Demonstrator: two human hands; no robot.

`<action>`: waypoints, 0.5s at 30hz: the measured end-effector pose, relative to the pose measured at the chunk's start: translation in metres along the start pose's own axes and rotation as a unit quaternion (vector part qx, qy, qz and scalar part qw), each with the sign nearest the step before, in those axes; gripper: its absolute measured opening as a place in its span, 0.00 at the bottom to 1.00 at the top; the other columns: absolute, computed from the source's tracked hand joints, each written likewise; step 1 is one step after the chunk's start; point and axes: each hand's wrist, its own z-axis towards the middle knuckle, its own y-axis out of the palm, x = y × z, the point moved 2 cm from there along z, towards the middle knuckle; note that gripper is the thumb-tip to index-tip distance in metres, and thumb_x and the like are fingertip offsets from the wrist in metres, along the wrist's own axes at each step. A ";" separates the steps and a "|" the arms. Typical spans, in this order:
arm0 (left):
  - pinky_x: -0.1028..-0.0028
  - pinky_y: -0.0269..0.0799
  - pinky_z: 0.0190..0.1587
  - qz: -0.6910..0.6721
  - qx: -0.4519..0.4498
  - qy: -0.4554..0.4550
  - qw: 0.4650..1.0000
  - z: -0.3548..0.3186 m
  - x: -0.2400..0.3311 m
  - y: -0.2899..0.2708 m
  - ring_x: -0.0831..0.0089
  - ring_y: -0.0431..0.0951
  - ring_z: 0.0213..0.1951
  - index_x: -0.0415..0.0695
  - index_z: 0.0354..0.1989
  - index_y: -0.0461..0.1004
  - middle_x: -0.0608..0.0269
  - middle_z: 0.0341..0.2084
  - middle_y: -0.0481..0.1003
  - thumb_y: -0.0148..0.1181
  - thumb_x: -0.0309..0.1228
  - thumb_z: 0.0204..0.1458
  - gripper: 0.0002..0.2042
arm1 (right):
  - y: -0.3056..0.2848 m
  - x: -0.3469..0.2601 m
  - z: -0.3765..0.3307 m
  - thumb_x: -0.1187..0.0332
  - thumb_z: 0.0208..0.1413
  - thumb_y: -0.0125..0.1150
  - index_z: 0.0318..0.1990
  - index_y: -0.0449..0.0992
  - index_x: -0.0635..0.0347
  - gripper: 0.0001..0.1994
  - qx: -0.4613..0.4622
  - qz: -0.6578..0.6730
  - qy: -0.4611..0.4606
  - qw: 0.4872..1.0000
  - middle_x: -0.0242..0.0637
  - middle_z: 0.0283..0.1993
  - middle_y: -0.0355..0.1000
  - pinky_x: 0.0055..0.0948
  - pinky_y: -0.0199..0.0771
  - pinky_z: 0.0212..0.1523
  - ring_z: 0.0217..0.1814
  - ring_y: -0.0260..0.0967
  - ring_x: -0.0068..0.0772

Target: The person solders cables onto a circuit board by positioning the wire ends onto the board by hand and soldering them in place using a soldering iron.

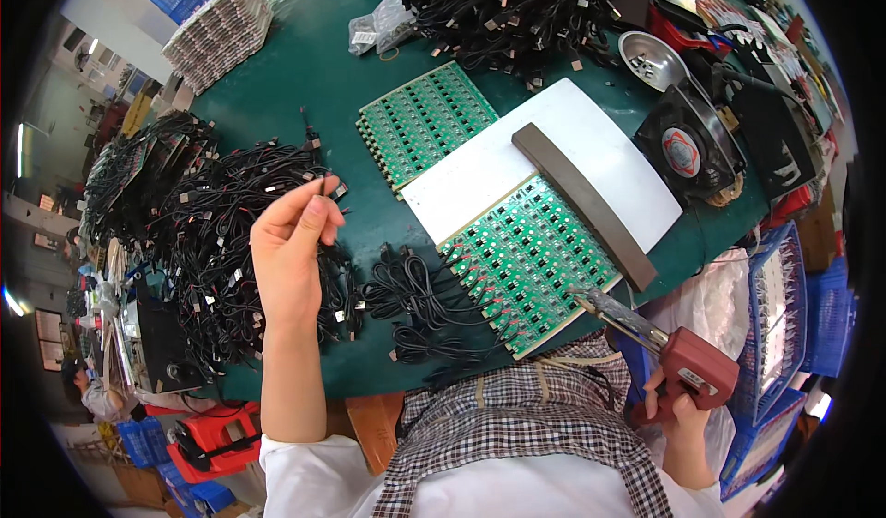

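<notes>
My left hand (293, 236) is raised beside a heap of black USB cables (226, 241), thumb and forefinger pinched on the end of a black cable (324, 184). In my right hand (681, 414) is a red soldering gun (699, 367), its tip over the near right edge of a green circuit board panel (535, 264). Along the panel's left edge, several cables (420, 287) are joined by thin red wires and lie coiled on the table. A dark brown bar (591, 209) rests across the panel's right side and a white sheet (600, 135).
A stack of green circuit board panels (429, 116) lies beyond the white sheet. Further back is another big pile of black cables (512, 10). At the right stand a metal bowl (653, 60) and a black fan (688, 144). Blue crates (775, 324) are beside the table.
</notes>
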 end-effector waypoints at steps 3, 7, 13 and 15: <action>0.81 0.64 0.29 -0.059 -0.023 -0.051 0.997 -0.007 -0.006 0.011 0.79 0.69 0.24 0.35 0.39 0.75 0.57 0.27 0.77 0.57 0.25 0.52 0.09 | -0.001 -0.002 -0.002 0.52 0.43 0.68 0.55 0.59 0.66 0.37 -0.009 0.012 0.008 1.000 0.48 0.35 0.70 0.21 0.65 0.14 0.21 0.66 0.29; 0.79 0.68 0.29 -0.008 -0.059 -0.090 0.994 -0.013 -0.005 0.030 0.76 0.74 0.26 0.33 0.38 0.75 0.55 0.27 0.77 0.58 0.21 0.48 0.09 | 0.001 -0.002 -0.002 0.54 0.42 0.70 0.55 0.61 0.68 0.37 0.000 0.040 0.019 0.999 0.49 0.37 0.70 0.22 0.66 0.14 0.26 0.69 0.31; 0.73 0.67 0.26 0.364 -0.246 0.207 0.874 -0.077 0.008 0.083 0.69 0.73 0.25 0.40 0.34 0.78 0.59 0.26 0.76 0.61 0.20 0.37 0.12 | -0.001 -0.001 0.000 0.57 0.44 0.68 0.55 0.60 0.68 0.35 -0.039 0.037 0.018 0.998 0.54 0.39 0.70 0.23 0.66 0.17 0.24 0.68 0.32; 0.73 0.66 0.26 0.378 -0.256 0.287 0.842 -0.092 -0.007 0.091 0.71 0.71 0.24 0.41 0.35 0.78 0.62 0.29 0.73 0.59 0.22 0.33 0.15 | -0.003 0.000 0.000 0.58 0.46 0.67 0.54 0.61 0.69 0.33 -0.074 0.030 0.018 0.997 0.53 0.37 0.70 0.23 0.66 0.18 0.20 0.66 0.31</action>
